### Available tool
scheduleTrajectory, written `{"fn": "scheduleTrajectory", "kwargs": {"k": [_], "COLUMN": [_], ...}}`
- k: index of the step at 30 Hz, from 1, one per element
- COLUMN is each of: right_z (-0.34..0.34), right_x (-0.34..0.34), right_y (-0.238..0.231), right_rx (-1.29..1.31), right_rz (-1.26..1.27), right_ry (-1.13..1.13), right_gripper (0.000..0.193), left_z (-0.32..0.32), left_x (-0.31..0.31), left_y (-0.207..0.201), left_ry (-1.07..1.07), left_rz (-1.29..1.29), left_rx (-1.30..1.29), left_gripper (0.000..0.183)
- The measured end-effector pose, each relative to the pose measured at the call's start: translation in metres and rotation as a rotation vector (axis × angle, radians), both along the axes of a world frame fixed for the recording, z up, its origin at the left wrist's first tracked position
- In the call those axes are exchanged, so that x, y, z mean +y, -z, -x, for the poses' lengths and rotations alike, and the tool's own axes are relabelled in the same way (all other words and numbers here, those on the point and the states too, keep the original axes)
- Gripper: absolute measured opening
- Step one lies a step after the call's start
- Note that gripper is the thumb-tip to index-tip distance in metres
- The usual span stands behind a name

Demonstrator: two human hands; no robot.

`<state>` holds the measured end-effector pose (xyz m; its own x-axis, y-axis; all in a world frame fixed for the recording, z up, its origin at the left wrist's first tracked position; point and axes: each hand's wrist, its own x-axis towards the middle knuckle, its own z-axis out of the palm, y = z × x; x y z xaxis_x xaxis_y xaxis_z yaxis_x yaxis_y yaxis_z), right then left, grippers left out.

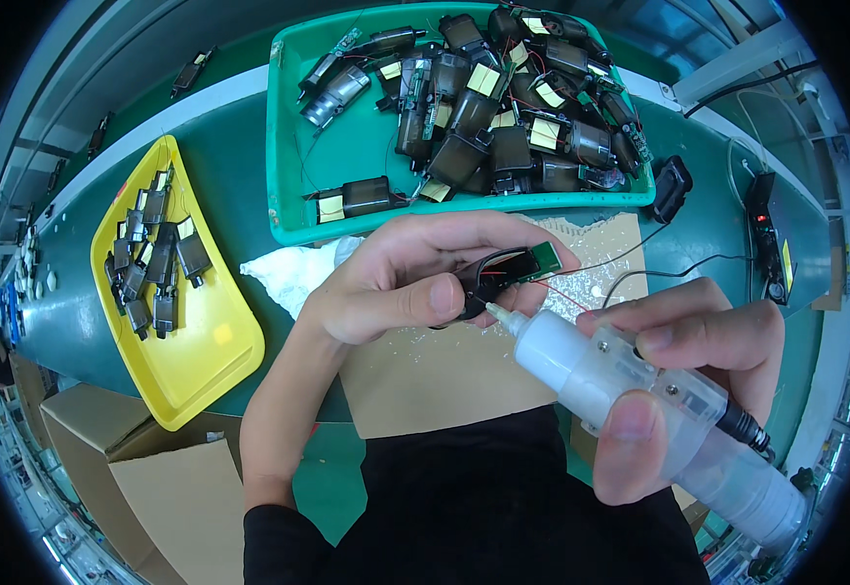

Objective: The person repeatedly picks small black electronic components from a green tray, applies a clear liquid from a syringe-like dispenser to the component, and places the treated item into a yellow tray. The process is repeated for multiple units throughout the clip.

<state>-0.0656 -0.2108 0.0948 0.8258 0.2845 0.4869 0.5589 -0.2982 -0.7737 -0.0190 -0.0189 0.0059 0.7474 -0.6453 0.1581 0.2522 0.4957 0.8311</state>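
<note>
My left hand (pixel 415 273) is closed around a dark plastic housing (pixel 474 290) with a small green circuit board (pixel 545 257) at its end and thin red and black wires trailing off it. In my right hand (pixel 688 361) is a clear and white glue dispenser (pixel 630 390), a syringe-like barrel with a black cable plug on its side. The dispenser's narrow tip (pixel 496 311) points at the housing, touching it or very close to it; I cannot tell which. My left fingers hide much of the housing.
A green tray (pixel 347 234) at the back holds many similar dark housings with yellow labels. A yellow tray (pixel 220 370) with several more stands left. Under my hands lies speckled cardboard (pixel 444 390), beside a white cloth (pixel 293 278). A black control box (pixel 766 234) stands right; an open carton (pixel 172 487) lower left.
</note>
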Motion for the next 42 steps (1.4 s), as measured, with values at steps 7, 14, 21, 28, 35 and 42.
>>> {"fn": "scheduleTrajectory", "kwargs": {"k": [7, 14, 21, 28, 35, 42], "right_z": [0.002, 0.006, 0.005, 0.003, 0.006, 0.008], "right_x": [0.000, 0.002, 0.004, 0.002, 0.006, 0.007], "right_y": [-0.005, -0.006, -0.003, 0.000, -0.005, -0.004], "right_rx": [0.039, 0.054, 0.024, -0.031, 0.027, 0.045], "right_rz": [0.025, 0.023, -0.009, 0.017, -0.021, -0.063], "right_ry": [0.004, 0.052, 0.080, 0.042, 0.087, 0.137], "right_gripper": [0.037, 0.037, 0.036, 0.036, 0.035, 0.036], "left_z": [-0.002, -0.001, 0.004, 0.003, 0.003, 0.001], "left_x": [0.002, -0.001, -0.008, -0.005, -0.006, -0.007], "left_y": [0.002, 0.002, -0.007, -0.007, -0.007, -0.007], "left_ry": [0.107, 0.055, -0.088, -0.062, -0.048, -0.040], "left_rz": [0.112, 0.109, -0.006, 0.012, 0.031, 0.036], "left_rx": [0.010, -0.006, 0.013, -0.004, -0.003, -0.012], "left_gripper": [0.062, 0.066, 0.080, 0.079, 0.078, 0.077]}}
